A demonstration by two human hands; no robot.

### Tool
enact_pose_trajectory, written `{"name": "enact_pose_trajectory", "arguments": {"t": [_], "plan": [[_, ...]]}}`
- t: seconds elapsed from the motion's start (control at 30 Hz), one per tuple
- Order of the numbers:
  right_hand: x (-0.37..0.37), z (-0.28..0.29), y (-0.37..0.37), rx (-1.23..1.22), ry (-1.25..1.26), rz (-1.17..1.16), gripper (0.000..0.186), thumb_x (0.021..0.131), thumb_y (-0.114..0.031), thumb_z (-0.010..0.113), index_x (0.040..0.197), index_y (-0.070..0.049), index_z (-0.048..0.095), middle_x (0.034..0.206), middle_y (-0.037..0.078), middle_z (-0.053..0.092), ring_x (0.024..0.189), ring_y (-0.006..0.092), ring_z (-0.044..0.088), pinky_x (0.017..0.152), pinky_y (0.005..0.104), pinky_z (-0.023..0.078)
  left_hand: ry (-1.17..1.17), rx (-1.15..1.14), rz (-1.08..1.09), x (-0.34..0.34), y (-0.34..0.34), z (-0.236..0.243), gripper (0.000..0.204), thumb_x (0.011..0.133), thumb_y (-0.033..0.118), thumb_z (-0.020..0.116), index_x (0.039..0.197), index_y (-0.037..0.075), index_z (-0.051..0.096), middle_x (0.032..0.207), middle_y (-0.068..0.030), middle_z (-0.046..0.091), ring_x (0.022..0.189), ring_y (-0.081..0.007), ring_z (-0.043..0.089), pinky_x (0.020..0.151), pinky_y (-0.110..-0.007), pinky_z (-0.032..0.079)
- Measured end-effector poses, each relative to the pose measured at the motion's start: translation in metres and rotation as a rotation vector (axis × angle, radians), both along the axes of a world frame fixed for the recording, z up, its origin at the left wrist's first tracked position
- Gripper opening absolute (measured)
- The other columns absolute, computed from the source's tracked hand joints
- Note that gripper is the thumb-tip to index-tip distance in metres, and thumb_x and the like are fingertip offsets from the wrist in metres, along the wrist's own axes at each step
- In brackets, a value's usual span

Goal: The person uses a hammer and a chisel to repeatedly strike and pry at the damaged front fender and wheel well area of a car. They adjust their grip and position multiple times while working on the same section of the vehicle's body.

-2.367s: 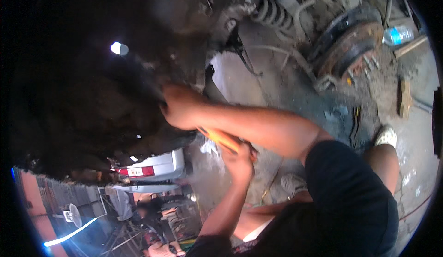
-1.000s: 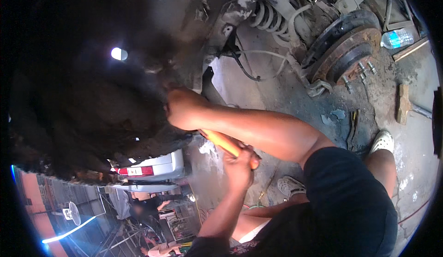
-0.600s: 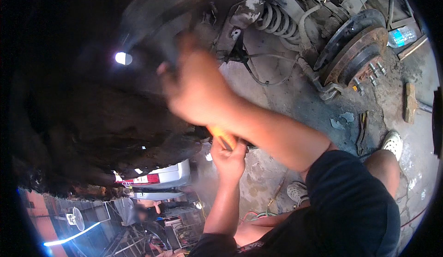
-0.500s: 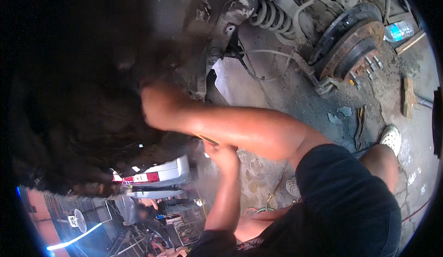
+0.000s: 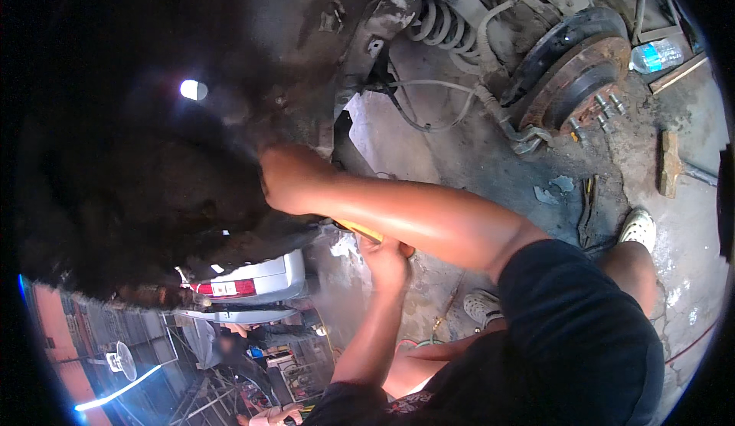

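My right arm reaches across to the dark inside of a wheel arch (image 5: 153,173). My right hand (image 5: 295,179) is closed there in a fist shape; its fingertips are lost in shadow, and what they hold cannot be made out. Below that forearm my left hand (image 5: 387,261) is wrapped round the end of a yellow-and-black tool handle (image 5: 360,230). The handle slants up and left under my right wrist, where its far end is hidden. A bright white spot (image 5: 194,90) shows in the dark above my right hand.
A rusty brake disc (image 5: 574,89) with bare studs and a coil spring (image 5: 444,28) stand at upper right. On the concrete lie a hammer (image 5: 669,164), pliers-like tool (image 5: 588,210) and plastic bottle (image 5: 658,56). A silver car (image 5: 268,280) and people are at lower left.
My right hand has shifted slightly right and my left hand a little right and down. More of the yellow handle shows, and the white spot in the dark has come into sight.
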State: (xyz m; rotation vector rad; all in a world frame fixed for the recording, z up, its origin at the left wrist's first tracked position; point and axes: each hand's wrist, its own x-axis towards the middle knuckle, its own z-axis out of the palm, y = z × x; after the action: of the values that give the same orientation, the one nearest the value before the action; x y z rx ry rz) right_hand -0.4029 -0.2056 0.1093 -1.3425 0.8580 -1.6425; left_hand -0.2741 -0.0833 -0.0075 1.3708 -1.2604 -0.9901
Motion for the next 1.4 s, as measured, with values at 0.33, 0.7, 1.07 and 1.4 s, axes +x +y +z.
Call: {"name": "enact_pose_trajectory", "arguments": {"t": [0.33, 0.7, 1.07, 1.4], "plan": [[-0.030, -0.027, 0.049, 0.054, -0.236, -0.155, 0.037, 0.097, -0.017, 0.063, 0.118, 0.010, 0.049, 0.083, 0.032, 0.067, 0.080, 0.0481, 0.070, 0.070, 0.0517, 0.054, -0.415, 0.149, -0.201, 0.020, 0.018, 0.010, 0.012, 0.090, -0.002, 0.066, 0.100, 0.003, 0.063, 0.074, -0.0043, 0.066, 0.057, -0.0122, 0.061, 0.052, -0.028, 0.049], [0.015, -0.010, -0.015, -0.013, 0.058, -0.090, 0.042, 0.092, -0.018, 0.066, 0.121, 0.007, 0.050, 0.089, 0.031, 0.070, 0.085, 0.0482, 0.071, 0.078, 0.0540, 0.057, -0.036, 0.144, -0.080, -0.032, 0.011, 0.010, 0.011, 0.090, -0.005, 0.062, 0.098, 0.003, 0.063, 0.074, -0.0053, 0.065, 0.055, -0.0119, 0.059, 0.051, -0.028, 0.049], [-0.077, -0.029, 0.058, 0.057, -0.496, -0.698, 0.031, 0.094, -0.013, 0.064, 0.106, 0.008, 0.045, 0.069, 0.026, 0.064, 0.067, 0.0442, 0.070, 0.058, 0.0527, 0.052, -0.635, 0.084, -0.408, -0.006, -0.004, 0.069, 0.021, 0.082, -0.004, 0.063, 0.102, 0.002, 0.063, 0.086, -0.0001, 0.066, 0.074, -0.0077, 0.060, 0.062, -0.024, 0.048], [-0.016, 0.003, 0.017, 0.019, -0.034, -0.180, 0.035, 0.092, -0.017, 0.065, 0.113, 0.010, 0.059, 0.089, 0.031, 0.071, 0.088, 0.0462, 0.071, 0.079, 0.0524, 0.056, -0.130, 0.162, -0.132, -0.021, 0.015, 0.020, 0.019, 0.089, -0.005, 0.060, 0.105, 0.005, 0.058, 0.066, -0.0039, 0.059, 0.052, -0.0146, 0.056, 0.049, -0.029, 0.045]]}}
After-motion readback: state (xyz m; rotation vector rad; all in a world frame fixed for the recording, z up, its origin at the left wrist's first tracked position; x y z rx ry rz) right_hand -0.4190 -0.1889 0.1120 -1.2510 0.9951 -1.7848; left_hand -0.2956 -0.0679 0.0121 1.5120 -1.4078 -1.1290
